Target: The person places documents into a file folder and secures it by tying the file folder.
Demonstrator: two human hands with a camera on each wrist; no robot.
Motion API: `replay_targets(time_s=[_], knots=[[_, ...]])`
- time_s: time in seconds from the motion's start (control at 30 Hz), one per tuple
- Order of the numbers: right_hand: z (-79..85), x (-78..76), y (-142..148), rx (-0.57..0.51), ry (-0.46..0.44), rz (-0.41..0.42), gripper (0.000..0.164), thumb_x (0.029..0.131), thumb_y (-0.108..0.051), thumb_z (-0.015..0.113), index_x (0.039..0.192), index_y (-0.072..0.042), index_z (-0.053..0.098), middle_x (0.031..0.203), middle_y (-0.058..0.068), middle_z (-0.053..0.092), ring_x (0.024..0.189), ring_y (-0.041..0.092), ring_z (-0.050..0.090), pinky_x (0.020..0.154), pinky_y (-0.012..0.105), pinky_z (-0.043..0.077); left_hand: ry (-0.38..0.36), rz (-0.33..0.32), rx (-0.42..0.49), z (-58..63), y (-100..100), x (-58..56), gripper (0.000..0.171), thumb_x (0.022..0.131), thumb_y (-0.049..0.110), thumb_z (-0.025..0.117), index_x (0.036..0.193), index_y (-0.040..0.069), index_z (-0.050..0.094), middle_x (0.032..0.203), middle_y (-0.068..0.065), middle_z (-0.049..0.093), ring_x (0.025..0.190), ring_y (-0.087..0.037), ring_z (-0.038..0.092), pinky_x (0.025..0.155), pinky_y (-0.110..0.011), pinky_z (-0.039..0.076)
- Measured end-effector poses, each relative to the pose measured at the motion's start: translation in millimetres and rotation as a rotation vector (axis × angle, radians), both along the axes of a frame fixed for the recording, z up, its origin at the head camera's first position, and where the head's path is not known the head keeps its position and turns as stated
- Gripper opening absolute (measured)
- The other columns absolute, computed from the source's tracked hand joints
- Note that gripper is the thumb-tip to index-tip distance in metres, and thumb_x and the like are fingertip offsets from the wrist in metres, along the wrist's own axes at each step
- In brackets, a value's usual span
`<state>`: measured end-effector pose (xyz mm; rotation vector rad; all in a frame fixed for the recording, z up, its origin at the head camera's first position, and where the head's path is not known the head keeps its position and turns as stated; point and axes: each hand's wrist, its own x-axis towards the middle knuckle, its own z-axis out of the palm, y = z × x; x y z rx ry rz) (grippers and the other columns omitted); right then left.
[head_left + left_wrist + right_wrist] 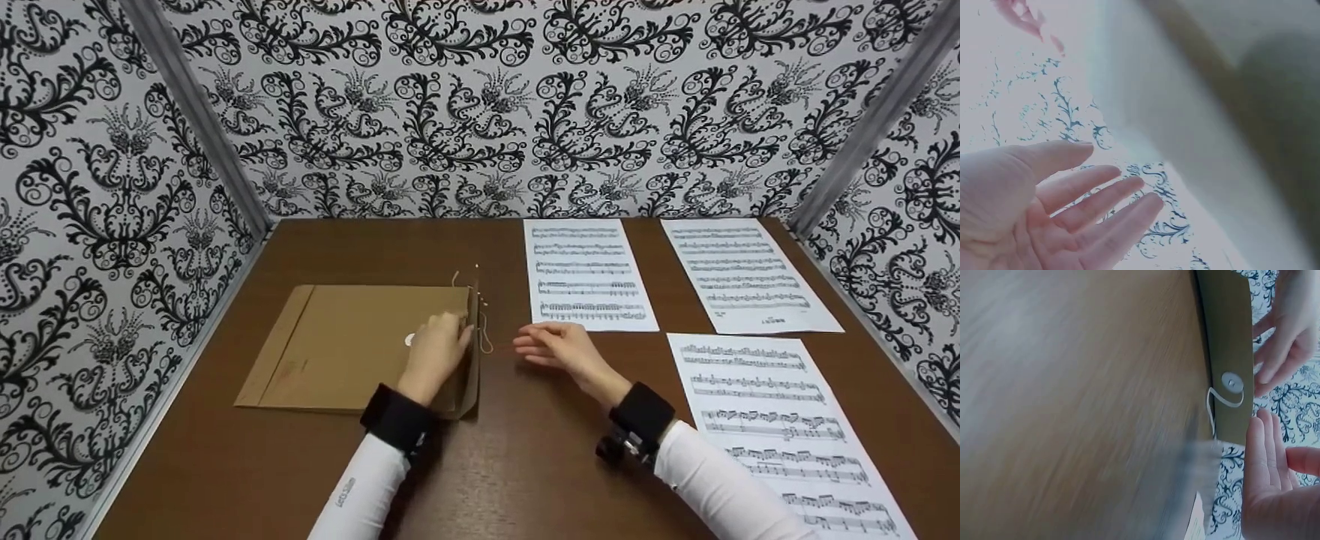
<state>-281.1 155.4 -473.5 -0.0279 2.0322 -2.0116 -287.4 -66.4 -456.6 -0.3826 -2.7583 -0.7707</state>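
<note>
A brown kraft envelope (360, 345) with a string-and-button closure lies on the left half of the table, its flap side to the right. My left hand (439, 349) is over that right edge; in the left wrist view its fingers (1098, 211) look extended, with nothing between them. The flap (1227, 332) is partly raised and carries a round white button (1232, 382) with a white string (1224, 401) hanging from it. My right hand (566, 352) hovers right of the envelope, apart from it, fingers straight and holding nothing.
Several sheets of music lie on the right: one at back centre (589, 274), one at back right (750, 274), one at front right (787, 427) beneath my right forearm. Patterned walls (480, 112) close off the back and sides of the brown table (510, 465).
</note>
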Motion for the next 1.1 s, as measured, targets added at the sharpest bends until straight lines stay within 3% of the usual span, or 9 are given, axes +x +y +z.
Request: replay_targets(time_s=[0.1,0.33,0.53,0.63,0.73,0.83,0.97,1.03,1.1], knots=[[-0.5,0.1,12,0.022,0.021,0.009,0.042,0.106,-0.015,0.054,0.133,0.017,0.057,0.119,0.025,0.074,0.099,0.017,0.078,0.089,0.028,0.062,0.036,-0.058,-0.017,7.9,5,3.3,0.029,0.098,0.016,0.067,0.122,0.001,0.072,0.119,-0.018,0.076,0.103,-0.036,0.075,0.085,-0.048,0.061],[-2.2,-2.6,40,0.134,0.139,0.01,0.038,0.106,-0.013,0.053,0.125,0.019,0.062,0.108,0.02,0.078,0.094,0.016,0.078,0.083,0.024,0.062,0.103,-0.192,-0.1,18.3,20,8.8,0.029,0.099,0.019,0.067,0.123,0.005,0.073,0.123,-0.014,0.075,0.106,-0.031,0.075,0.081,-0.046,0.063],[-3.5,-3.2,64,0.372,0.249,-0.029,0.035,0.107,-0.012,0.051,0.121,0.017,0.065,0.116,0.032,0.072,0.106,0.035,0.076,0.089,0.03,0.062,0.083,-0.317,-0.166,18.5,36,8.9,0.03,0.099,0.021,0.066,0.124,0.006,0.073,0.123,-0.011,0.076,0.11,-0.028,0.074,0.087,-0.043,0.062],[-5.8,-3.1,77,0.538,0.323,-0.058,0.032,0.106,-0.012,0.053,0.117,0.012,0.07,0.114,0.029,0.074,0.107,0.036,0.074,0.09,0.031,0.06,0.086,-0.364,-0.234,16.6,44,7.8,0.03,0.099,0.023,0.066,0.123,0.006,0.073,0.122,-0.011,0.076,0.109,-0.027,0.075,0.088,-0.042,0.062],[-7.1,-2.1,91,0.693,0.388,-0.087,0.03,0.105,-0.015,0.055,0.115,0.006,0.074,0.114,0.024,0.076,0.108,0.034,0.072,0.094,0.04,0.057,0.067,-0.412,-0.321,14.5,51,6.4,0.032,0.1,0.027,0.065,0.124,0.007,0.072,0.122,-0.01,0.076,0.109,-0.026,0.075,0.087,-0.042,0.062],[-6.7,-0.8,102,0.804,0.438,-0.098,0.031,0.106,-0.017,0.054,0.118,0.005,0.073,0.119,0.024,0.074,0.115,0.038,0.069,0.102,0.052,0.053,-0.03,-0.448,-0.437,12.2,58,5.1,0.048,0.102,0.04,0.061,0.137,0.008,0.064,0.137,-0.011,0.069,0.124,-0.027,0.068,0.099,-0.042,0.059],[-7.9,0.1,115,0.911,0.472,-0.067,0.036,0.107,-0.018,0.05,0.125,0.008,0.068,0.128,0.03,0.068,0.125,0.048,0.062,0.107,0.06,0.047,-0.224,-0.461,-0.579,7.6,67,2.7,0.076,0.101,0.061,0.049,0.158,0.011,0.039,0.163,-0.013,0.042,0.152,-0.029,0.042,0.124,-0.042,0.038],[-9.0,0.5,120,0.97,0.477,-0.048,0.039,0.108,-0.02,0.049,0.128,0.008,0.066,0.134,0.032,0.064,0.128,0.05,0.059,0.11,0.062,0.045,-0.288,-0.456,-0.614,6.5,71,1.5,0.083,0.1,0.067,0.045,0.162,0.014,0.03,0.169,-0.012,0.032,0.157,-0.029,0.032,0.129,-0.043,0.028],[-10.4,0.9,125,1.03,0.476,-0.033,0.042,0.108,-0.023,0.049,0.132,0.007,0.064,0.14,0.034,0.059,0.132,0.052,0.055,0.112,0.065,0.042,-0.309,-0.447,-0.637,6.1,75,0.3,0.086,0.098,0.072,0.042,0.163,0.017,0.028,0.17,-0.01,0.029,0.159,-0.027,0.029,0.13,-0.044,0.026]])
